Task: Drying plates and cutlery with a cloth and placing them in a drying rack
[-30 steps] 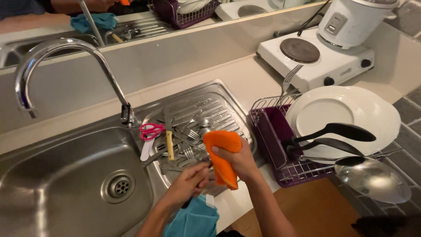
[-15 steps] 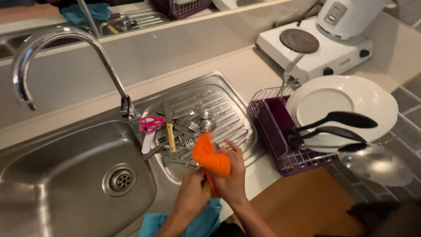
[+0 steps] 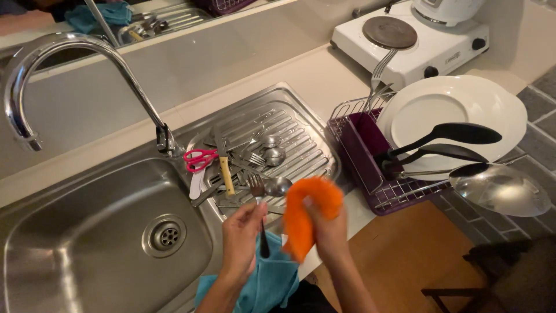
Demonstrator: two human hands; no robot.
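My left hand [image 3: 242,239] grips the dark handle of a fork [image 3: 258,191], tines pointing away, over the front edge of the steel drainboard [image 3: 292,124]. My right hand [image 3: 327,229] holds an orange cloth [image 3: 307,211], bunched and blurred, just right of the fork. A teal cloth [image 3: 269,281] hangs below my left wrist. On the drainboard lie several pieces of cutlery [image 3: 263,156], a knife with a pale handle [image 3: 225,168] and pink-handled scissors [image 3: 198,157].
A steel sink basin [image 3: 98,232] with a curved tap [image 3: 69,64] is at the left. A purple wire rack [image 3: 370,156] holds a white plate [image 3: 452,113], black utensils [image 3: 446,139] and a steel ladle [image 3: 498,188]. A white hotplate [image 3: 405,40] stands behind.
The orange cloth went from spread flat to bunched and moved lower right. My left hand now holds the fork upright beside it. The camera view shifted slightly.
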